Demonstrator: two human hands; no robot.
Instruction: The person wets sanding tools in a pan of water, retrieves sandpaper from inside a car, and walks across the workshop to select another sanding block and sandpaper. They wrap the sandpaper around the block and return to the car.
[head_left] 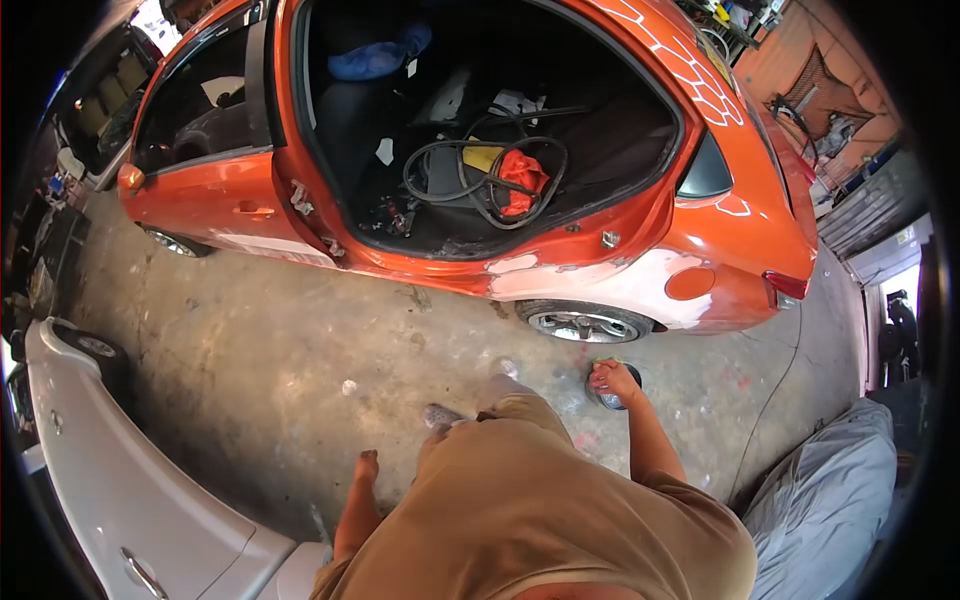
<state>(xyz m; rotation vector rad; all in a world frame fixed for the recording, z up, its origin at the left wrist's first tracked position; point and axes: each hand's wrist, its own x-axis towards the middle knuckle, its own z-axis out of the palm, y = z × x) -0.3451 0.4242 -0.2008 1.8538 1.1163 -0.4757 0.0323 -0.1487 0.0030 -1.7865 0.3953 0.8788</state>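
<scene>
1. The right hand [612, 380] is at a dark round container [605, 401], with the fingers bent over its opening; a thin greenish edge shows by the fingertips, but I cannot tell if the fingers grasp it
2. This container stands on the concrete floor [300, 370], near the rear wheel [585, 325] of the orange car [205, 195]; what is inside is too small to tell
3. The left hand [367, 464] hangs low at the left side of the body, apart from the container; I see no object in it, and cannot tell if the fingers are released or closed
4. The floor is hard and mottled, with pale spots and reddish stains
5. The car has glossy paint, but around the wheel arch lies a matte whitish patch [600, 280] with uneven borders
6. Inside the door opening, a thin dark hose [409, 176] makes round loops around a wrinkled red-orange cloth [521, 180]
7. At the right, a grey cover [830, 500] falls in soft folds
</scene>
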